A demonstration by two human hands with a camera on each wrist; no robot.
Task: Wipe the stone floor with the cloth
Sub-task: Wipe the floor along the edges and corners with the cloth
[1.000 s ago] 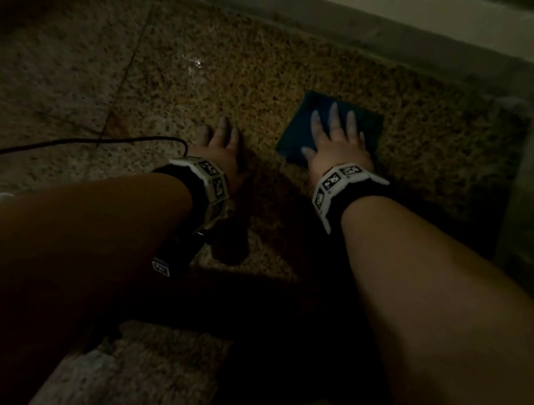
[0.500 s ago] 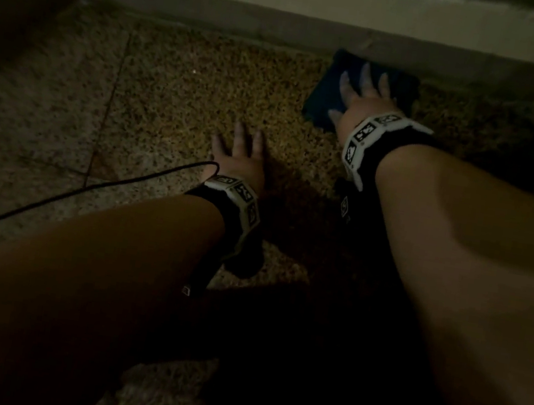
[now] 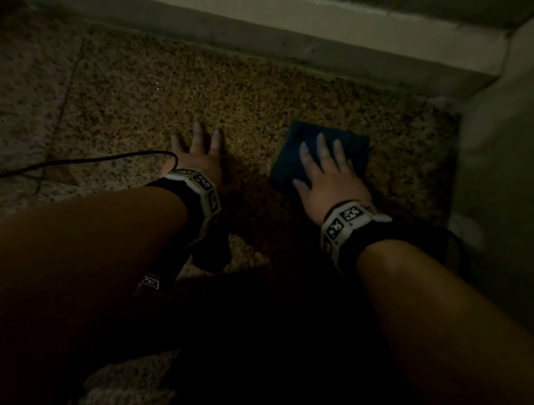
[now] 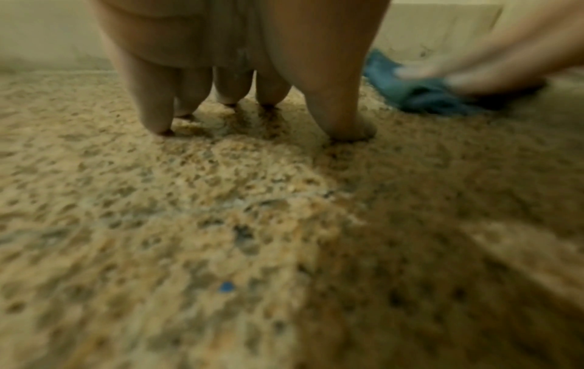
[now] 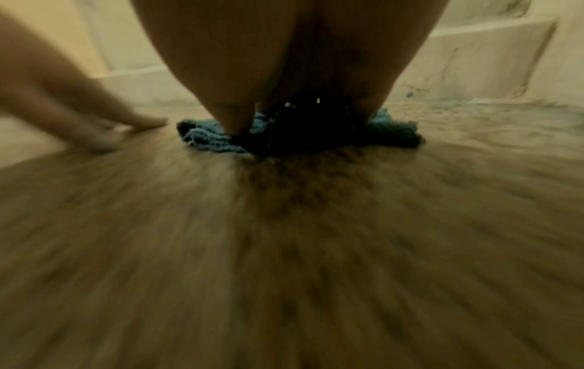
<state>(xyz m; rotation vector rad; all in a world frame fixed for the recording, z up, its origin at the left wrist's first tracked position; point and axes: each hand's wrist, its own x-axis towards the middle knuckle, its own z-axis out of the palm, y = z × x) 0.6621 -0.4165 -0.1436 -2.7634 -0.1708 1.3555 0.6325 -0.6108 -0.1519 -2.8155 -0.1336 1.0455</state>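
A folded blue cloth (image 3: 357,146) lies on the speckled stone floor (image 3: 156,95) near the right wall. My right hand (image 3: 325,173) presses flat on it with straight, spread fingers; the same cloth (image 5: 205,141) bunches under the palm in the right wrist view, and shows at the right as the cloth (image 4: 411,94) in the left wrist view. My left hand (image 3: 196,153) rests flat on the bare floor to the cloth's left, holding nothing; its fingers (image 4: 154,109) touch the stone.
A pale step or kerb (image 3: 253,9) runs along the far edge of the floor. A wall (image 3: 523,171) closes off the right side. A black cable (image 3: 56,164) trails from my left wrist across the floor to the left.
My right hand has drawn the cloth back from the far kerb toward me. The left hand has stayed planted on the floor.
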